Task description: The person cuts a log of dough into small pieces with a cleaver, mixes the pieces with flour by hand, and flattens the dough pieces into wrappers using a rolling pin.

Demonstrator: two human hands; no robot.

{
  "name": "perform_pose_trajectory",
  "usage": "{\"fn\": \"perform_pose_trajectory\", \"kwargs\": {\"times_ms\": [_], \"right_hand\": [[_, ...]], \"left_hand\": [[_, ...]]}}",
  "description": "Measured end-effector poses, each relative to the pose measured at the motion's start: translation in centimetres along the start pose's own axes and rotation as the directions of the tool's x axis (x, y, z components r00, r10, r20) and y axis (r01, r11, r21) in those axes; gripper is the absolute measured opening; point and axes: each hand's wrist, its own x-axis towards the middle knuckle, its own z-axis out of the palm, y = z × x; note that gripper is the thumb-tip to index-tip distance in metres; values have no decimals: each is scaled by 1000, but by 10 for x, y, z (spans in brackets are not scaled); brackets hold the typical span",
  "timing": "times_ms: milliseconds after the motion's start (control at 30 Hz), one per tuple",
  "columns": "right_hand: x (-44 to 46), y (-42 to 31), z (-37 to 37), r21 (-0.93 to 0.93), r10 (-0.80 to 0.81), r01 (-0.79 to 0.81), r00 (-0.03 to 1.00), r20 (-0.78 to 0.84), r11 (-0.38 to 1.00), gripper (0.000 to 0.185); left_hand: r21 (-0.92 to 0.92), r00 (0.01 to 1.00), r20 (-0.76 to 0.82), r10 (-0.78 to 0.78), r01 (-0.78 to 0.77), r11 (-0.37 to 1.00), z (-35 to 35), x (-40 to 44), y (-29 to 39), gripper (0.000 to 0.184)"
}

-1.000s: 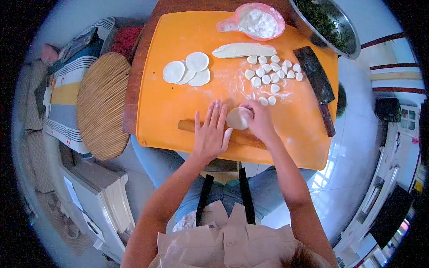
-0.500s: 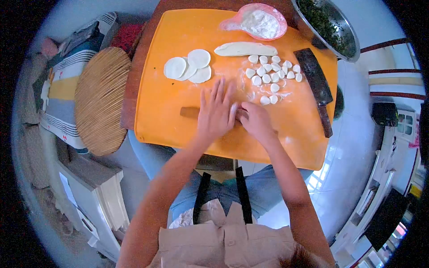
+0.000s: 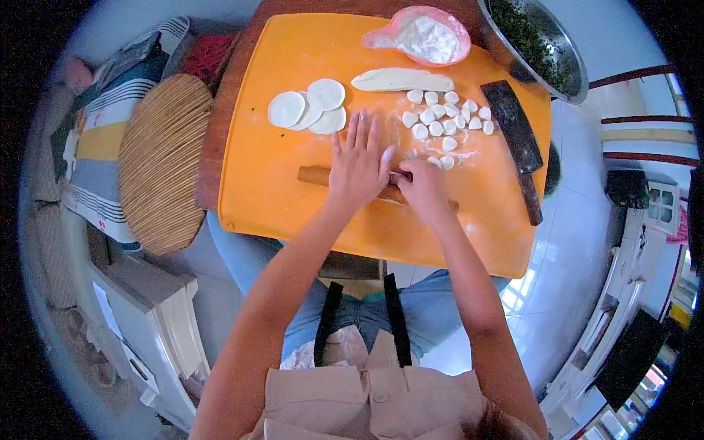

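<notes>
My left hand (image 3: 357, 170) lies flat with fingers spread on a wooden rolling pin (image 3: 314, 174), which rests on the orange board (image 3: 279, 198). Beside it, my right hand (image 3: 424, 186) is closed in a pinch near the pin; a dough round was there a second ago and is now mostly hidden by the hands. Several round wrappers (image 3: 326, 94) overlap at the board's upper left. A long dough roll (image 3: 402, 80) lies beyond the hands, with several small dough pieces (image 3: 449, 127) to its right.
A pink scoop of flour (image 3: 427, 39) stands at the board's back edge. A metal bowl of chopped greens (image 3: 577, 82) is at the back right. A dark cleaver (image 3: 513, 125) lies along the board's right side. Left of the table is a round woven mat (image 3: 165, 165).
Both hands have moved slightly away from my body. The dough round, visible in my right hand a second ago, is now hidden, and my left hand has slid further over the rolling pin.
</notes>
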Motion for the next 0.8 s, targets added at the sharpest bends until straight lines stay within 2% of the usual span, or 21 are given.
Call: {"fn": "perform_pose_trajectory", "kwargs": {"times_ms": [33, 100, 133, 167, 200, 233, 267, 333, 367, 433, 467, 567, 600, 700, 733, 800], "right_hand": [[1, 6, 2, 89, -7, 13, 998, -69, 996, 14], [1, 24, 13, 273, 0, 57, 979, -206, 960, 15], [-5, 25, 15, 351, 99, -23, 975, -201, 936, 18], [-11, 22, 17, 353, 58, 14, 979, -193, 935, 16], [-17, 18, 17, 351, 16, 51, 983, -184, 935, 14], [-22, 12, 13, 345, -27, 86, 985, -172, 935, 12], [-24, 4, 3, 129, -90, 104, 990, -108, 986, 13], [-10, 12, 5, 25, -33, 33, 999, -13, 999, 17], [-5, 14, 6, -26, -2, 3, 999, 33, 1000, 20], [-5, 17, 3, 45, -57, 62, 993, -108, 997, 19], [-6, 18, 3, 82, -79, 95, 981, -179, 992, 18], [-19, 26, 11, 372, 53, 32, 975, -215, 928, 19], [-26, 24, 9, 195, -14, 48, 985, -171, 980, 18], [-33, -7, -3, -219, 46, -39, 998, 30, 975, 18], [-33, 1, 5, -200, 17, -32, 997, -73, 979, 17], [-31, 3, 7, -26, 49, -52, 995, -92, 998, 18]], "left_hand": [[-5, 1000, 1, -17, 17, 1000, -1, -1, -1, 59], [16, 993, 119, 12, -14, 1000, -15, -41, 1, 60], [15, 985, 173, 27, -30, 999, -22, -59, 2, 60], [11, 973, 226, 41, -44, 999, -25, -67, 2, 60], [4, 978, 203, 44, -46, 999, -22, -66, 1, 60], [-14, 984, 176, 38, -36, 999, -19, -57, 2, 60], [-32, 989, 145, 34, -30, 999, -16, -38, 2, 60], [-5, 997, 75, 30, -30, 1000, -7, -4, 1, 59], [-15, 996, 89, 31, -30, 999, -6, -6, 2, 61], [-24, 994, 109, 21, -19, 1000, -4, -16, 0, 63], [-56, 979, 202, 27, -16, 998, -9, -34, 0, 67], [-48, 957, 282, 72, -61, 997, -19, -80, 2, 71], [-70, 959, 276, 70, -52, 996, -20, -79, 2, 72], [-136, 976, 216, 4, 26, 990, -11, -41, 3, 74], [-148, 980, 200, 4, 26, 989, -10, -34, 2, 77], [-148, 975, 220, 40, -7, 989, -16, -49, 2, 78]]}}
